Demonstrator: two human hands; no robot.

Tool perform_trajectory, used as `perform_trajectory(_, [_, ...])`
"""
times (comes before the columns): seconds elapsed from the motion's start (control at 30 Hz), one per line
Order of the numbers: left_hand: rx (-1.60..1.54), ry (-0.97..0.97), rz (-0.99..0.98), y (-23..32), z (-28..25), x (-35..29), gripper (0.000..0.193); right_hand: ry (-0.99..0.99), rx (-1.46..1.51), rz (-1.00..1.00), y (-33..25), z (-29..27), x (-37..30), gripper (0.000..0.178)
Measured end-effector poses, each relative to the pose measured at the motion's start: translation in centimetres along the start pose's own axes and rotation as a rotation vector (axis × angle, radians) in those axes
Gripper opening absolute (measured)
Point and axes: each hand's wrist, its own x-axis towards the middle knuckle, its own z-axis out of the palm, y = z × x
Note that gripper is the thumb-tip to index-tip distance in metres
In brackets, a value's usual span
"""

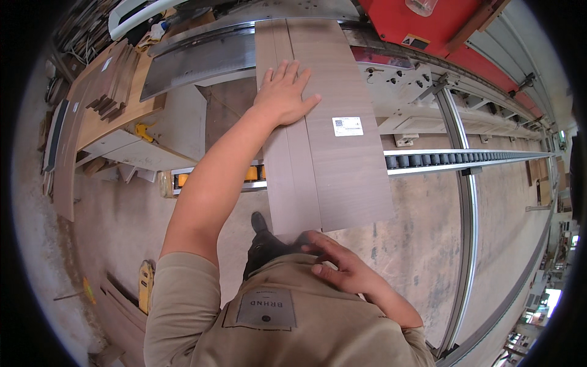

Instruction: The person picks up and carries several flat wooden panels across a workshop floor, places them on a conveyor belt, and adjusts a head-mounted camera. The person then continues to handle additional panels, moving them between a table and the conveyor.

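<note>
While several brown strips (pixel 115 79) lie stacked on the wooden bench (pixel 138 101), left hand (pixel 284 96) rests open, fingers spread, over a narrow brown board (pixel 284 183). Right hand (pixel 340 264): half-open, fingers bent, by the boards' near edge; contact cannot be told. Wide brown board (pixel 348 183), alongside, bears one white printed label (pixel 348 126), crosses roller rail (pixel 440 161).

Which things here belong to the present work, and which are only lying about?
Apparently in use:
- brown boards, under the left hand, right hand by their near edge
- roller rail beneath

Apparently lying about:
- stacked brown strips, left
- long yellow object, lower left
</note>
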Motion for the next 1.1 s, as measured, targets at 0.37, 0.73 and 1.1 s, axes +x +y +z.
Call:
perform_trajectory(0.37, [-0.754, 0.065, -0.644, -3.9, -0.3, -2.9, 0.077, 0.698, -0.837, -0.262, -6.4, -17.7, 9.5, 0.053])
perform_trajectory(0.73, [-1.626, 0.047, -0.564, -3.0, 1.0, -2.6, 0.046, 0.471, -0.28, 0.073, -7.7, -17.1, 18.7, 0.058])
perform_trajectory(1.1, [-1.675, 0.031, -0.645, -2.7, 0.9, -2.0, 0.043, 0.488, -0.13, -0.005, -5.5, -18.5, 19.9, 0.056])
